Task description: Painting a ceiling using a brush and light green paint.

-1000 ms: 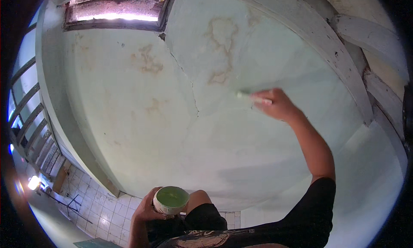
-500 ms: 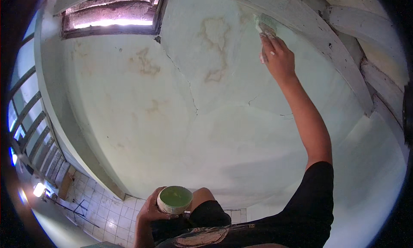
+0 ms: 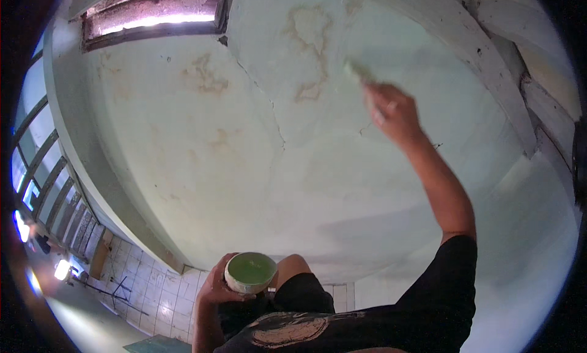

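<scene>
My right hand [image 3: 394, 108] is closed around a paintbrush [image 3: 354, 70], its bristles up against or close to the pale green wall [image 3: 214, 230]. Motion smears the brush and fingers, so I cannot tell if the bristles touch. Down by my knee, my left hand [image 3: 214, 287] cups a small whitish tub [image 3: 247, 287] from its left side. Green paint [image 3: 252, 268] lies inside it. Left of the brush the wall carries a brown stain [image 3: 313, 47], and a thin crack [image 3: 272, 108] runs down farther left.
A dark-framed window [image 3: 156, 29] is at the upper left. A pale beam [image 3: 452, 35] crosses the upper right. Slatted bars [image 3: 52, 182] line the left side, above a bright lamp [image 3: 62, 270] and a thin dark stand [image 3: 116, 295] on the tiled floor [image 3: 150, 286].
My right hand has brought the paintbrush down and slightly left, away from the beam. My left hand still holds the tub in nearly the same place. The view has shifted slightly.
</scene>
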`<state>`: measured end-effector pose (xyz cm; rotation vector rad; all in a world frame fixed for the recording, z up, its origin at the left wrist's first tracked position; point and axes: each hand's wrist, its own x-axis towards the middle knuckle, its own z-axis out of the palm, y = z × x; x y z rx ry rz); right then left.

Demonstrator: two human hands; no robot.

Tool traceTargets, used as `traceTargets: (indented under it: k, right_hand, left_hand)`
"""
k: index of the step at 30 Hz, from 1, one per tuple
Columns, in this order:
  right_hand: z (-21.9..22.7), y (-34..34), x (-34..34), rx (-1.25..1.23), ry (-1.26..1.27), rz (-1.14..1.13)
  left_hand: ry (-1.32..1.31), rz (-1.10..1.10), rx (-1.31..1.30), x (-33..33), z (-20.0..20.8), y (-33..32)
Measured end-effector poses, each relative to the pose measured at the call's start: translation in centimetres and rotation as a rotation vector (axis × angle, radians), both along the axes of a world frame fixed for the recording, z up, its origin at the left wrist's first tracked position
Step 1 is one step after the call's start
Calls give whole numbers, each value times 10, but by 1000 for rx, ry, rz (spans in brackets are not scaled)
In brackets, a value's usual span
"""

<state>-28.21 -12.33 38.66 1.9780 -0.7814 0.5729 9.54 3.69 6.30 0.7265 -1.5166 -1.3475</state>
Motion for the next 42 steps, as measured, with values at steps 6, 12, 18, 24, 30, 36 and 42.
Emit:
traceTargets:
  k: [6, 12, 18, 24, 30, 36, 42]
  right_hand:
    - [68, -23, 12, -385, 12, -49]
    - [-120, -12, 0, 167, 59, -46]
    - [-74, -26, -12, 523, -67, -280]
    - [103, 12, 44, -45, -320, -214]
    - [48, -41, -11, -271, 51, -257]
    - [-77, 2, 9, 171, 51, -1]
    - [52, -31, -10, 269, -73, -231]
  left_hand:
    - [-101, -32, -122, -12, 16, -6]
    - [-62, -40, -139, -16, 0, -6]
    - [-92, -53, -12, -15, 22, 5]
    - [-63, -69, -27, -24, 23, -7]
    - [-89, -119, -62, -42, 26, -19]
    - [-206, -108, -83, -27, 0, -16]
    - [-76, -193, 53, -40, 22, -18]
